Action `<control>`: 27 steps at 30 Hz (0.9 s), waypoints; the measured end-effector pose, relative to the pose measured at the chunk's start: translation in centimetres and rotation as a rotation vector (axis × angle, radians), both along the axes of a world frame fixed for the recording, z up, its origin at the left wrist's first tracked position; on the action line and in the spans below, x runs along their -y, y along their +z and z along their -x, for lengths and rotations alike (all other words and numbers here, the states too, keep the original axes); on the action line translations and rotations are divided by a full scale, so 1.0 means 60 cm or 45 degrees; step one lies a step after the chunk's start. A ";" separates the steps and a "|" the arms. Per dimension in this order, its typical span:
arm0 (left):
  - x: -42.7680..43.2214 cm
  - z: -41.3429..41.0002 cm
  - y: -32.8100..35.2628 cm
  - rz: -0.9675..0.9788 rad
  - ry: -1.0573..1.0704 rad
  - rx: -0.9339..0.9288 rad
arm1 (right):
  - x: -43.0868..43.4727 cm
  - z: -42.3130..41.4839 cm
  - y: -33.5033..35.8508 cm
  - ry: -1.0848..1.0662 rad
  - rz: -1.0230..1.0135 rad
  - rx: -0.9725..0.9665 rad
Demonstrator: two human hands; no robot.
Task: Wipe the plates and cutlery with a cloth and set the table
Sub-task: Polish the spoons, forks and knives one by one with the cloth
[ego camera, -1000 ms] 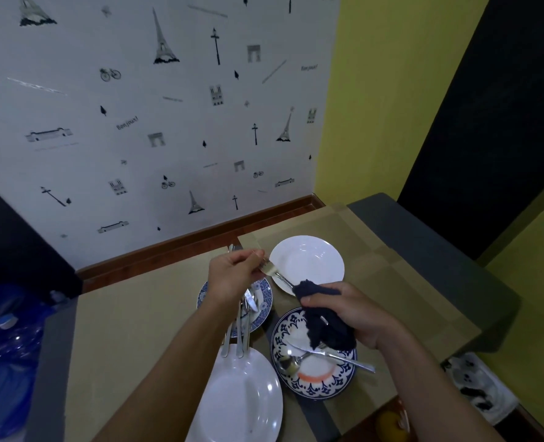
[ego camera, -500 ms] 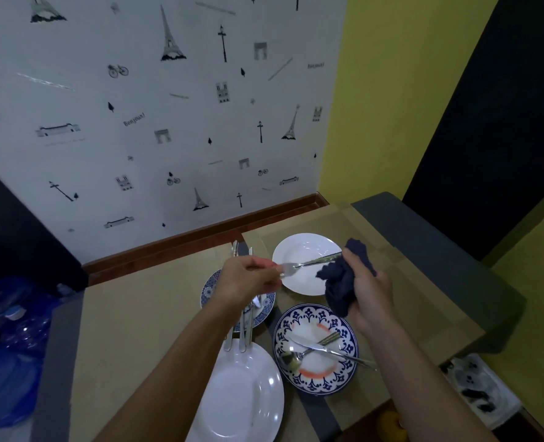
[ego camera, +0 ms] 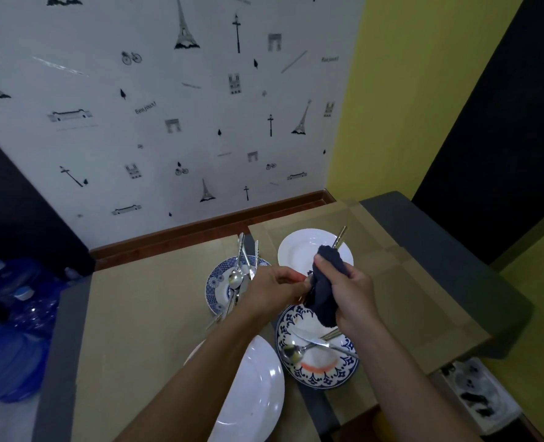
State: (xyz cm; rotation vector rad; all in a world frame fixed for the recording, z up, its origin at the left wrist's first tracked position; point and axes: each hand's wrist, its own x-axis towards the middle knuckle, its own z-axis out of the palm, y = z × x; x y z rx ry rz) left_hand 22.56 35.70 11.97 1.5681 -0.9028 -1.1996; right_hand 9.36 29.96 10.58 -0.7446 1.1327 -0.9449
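A dark cloth is being gripped by the right hand round a utensil, whose handle is sticking out above a white plate. Its other end is being pinched by the left hand. A spoon is lying on a patterned plate below.

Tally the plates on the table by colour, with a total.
White plates: 2, far and near
Blue-patterned plates: 2, left and right
Total: 4
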 end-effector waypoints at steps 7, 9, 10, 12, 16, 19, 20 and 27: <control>-0.011 -0.002 -0.025 -0.040 -0.076 0.166 | 0.006 0.006 -0.010 0.094 -0.022 0.001; -0.010 0.000 -0.030 -0.041 -0.074 0.221 | 0.009 0.004 -0.011 0.001 -0.013 0.067; -0.008 0.001 -0.033 -0.033 -0.047 0.246 | 0.010 0.004 -0.013 -0.005 0.007 0.049; -0.004 0.002 -0.038 -0.004 0.014 0.283 | 0.005 0.005 -0.015 0.096 0.029 -0.030; -0.003 -0.005 -0.051 0.037 0.020 0.278 | -0.009 0.005 -0.025 0.294 -0.024 -0.088; -0.007 -0.011 -0.061 0.046 -0.121 0.264 | 0.001 0.002 -0.029 0.080 -0.023 -0.039; -0.007 -0.012 -0.065 0.055 -0.143 0.256 | 0.007 0.000 -0.031 0.008 -0.016 -0.029; 0.014 -0.027 -0.089 0.046 -0.036 0.304 | 0.007 -0.011 -0.054 0.283 -0.031 -0.157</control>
